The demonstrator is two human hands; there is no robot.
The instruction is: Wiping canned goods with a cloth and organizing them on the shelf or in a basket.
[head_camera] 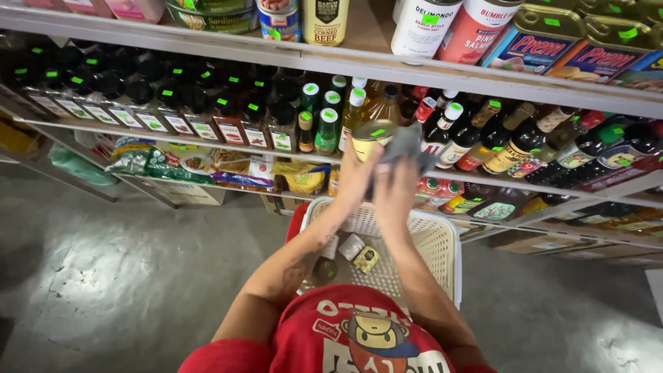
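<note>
Two hands up at shelf height, one can and one cloth between them.

I've got the left hand (356,174) closed around a gold-sided can (369,138), held upright with its long axis vertical, just in front of the bottle shelf (207,141). My right hand (395,190) is touching it from the right, fingers pinching a grey cloth (407,145) pressed to the can's side. Both forearms reach forward and up, wrists nearly together, over the white basket (442,242) below, where a few small items lie. Left hand is the carrier; right is on the cloth.
</note>
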